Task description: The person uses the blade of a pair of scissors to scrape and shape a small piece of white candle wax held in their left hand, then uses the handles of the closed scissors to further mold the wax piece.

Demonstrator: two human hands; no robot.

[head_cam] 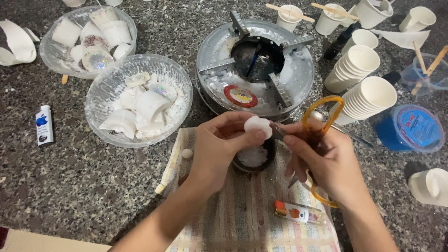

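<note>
Pinching a small white disc [258, 126] between thumb and curled fingertips, the left hand [219, 149] holds the piece just above a small dark bowl [254, 158] that carries a heap of white shavings. The right hand [326, 161] grips a pair of orange-handled scissors [322, 140], its fingers closed around the lower loop and shaft while the upper loop stands free above the knuckles; the blades point toward the disc, and their tips sit right beside it, though whether they touch it cannot be told. Both hands work over a striped cloth [252, 210] spread on a speckled stone counter [84, 186], where a small tube with an orange cap [298, 213] lies near the right wrist and a tiny white bead [187, 153] rests at the cloth's left edge. Behind the hands stands a round metal burner [255, 70] dusted with white. Two clear glass bowls [140, 100] to the left hold torn white paper cups and pale moulded pieces. Stacks of white paper cups [366, 98] lean on their sides to the right, next to a blue-lidded tub [413, 128], while single cups with wooden sticks [290, 11] stand farther back. A small white-and-blue bottle [44, 124] lies at far left.
</note>
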